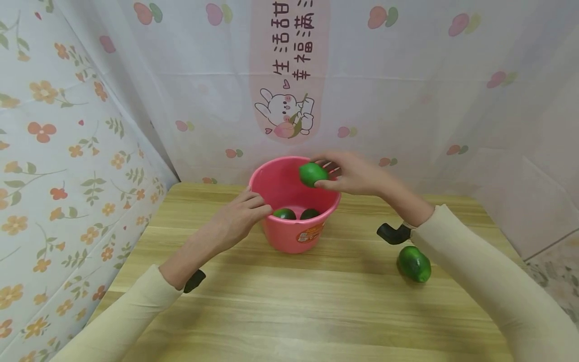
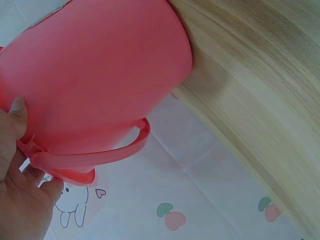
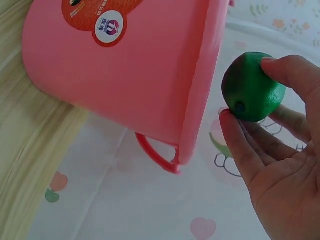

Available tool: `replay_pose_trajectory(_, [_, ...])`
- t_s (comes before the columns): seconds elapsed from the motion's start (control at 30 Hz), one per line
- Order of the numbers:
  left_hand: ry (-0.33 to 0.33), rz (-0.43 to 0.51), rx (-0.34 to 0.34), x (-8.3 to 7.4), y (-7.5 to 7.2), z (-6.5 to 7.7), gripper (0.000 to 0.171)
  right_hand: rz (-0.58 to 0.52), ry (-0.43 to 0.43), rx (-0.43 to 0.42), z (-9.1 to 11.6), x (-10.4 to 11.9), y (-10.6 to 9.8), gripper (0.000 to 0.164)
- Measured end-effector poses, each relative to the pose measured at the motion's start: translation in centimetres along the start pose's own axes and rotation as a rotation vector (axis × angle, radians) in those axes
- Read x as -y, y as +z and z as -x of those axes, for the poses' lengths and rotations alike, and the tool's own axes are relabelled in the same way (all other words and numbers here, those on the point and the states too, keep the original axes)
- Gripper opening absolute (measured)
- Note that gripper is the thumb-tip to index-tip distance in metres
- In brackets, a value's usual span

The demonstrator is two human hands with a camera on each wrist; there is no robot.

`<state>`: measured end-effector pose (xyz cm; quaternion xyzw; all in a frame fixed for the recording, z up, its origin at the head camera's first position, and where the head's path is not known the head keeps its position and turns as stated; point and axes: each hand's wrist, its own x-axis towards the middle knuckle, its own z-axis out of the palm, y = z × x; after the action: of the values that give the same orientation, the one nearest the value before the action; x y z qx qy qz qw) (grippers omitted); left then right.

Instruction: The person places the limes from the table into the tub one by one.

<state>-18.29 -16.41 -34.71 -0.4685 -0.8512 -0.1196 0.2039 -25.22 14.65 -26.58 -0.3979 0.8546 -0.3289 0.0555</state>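
While left grip (image 1: 239, 216) holds pink bucket (image 1: 282, 240), green fruit (image 1: 312, 174) — pinched within right grip (image 1: 353, 173)

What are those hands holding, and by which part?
The right hand holds a green fruit by its sides, between thumb and fingers; the left hand grips the pink bucket by its rim.

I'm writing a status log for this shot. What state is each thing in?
Pink bucket: upright, at least two limes inside
Bucket handle: lowered
Held lime: above the bucket
Loose lime: lying on the wood-grain table
Left hand: holding the bucket's rim
Right hand: gripping the held lime
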Motion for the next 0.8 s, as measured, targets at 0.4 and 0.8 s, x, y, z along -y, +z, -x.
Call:
replay_pose_trajectory(0.4, [0.002,0.018,-0.018,0.0,0.1,0.0,0.026,0.014,0.032,0.029,0.1,-0.3,0.4,0.047])
replay_pose_trajectory(0.8, [-0.004,0.044,-0.017,0.0,0.1,0.0,0.025,-0.012,0.032,-0.076,3.5,-2.4,-2.0,0.04])
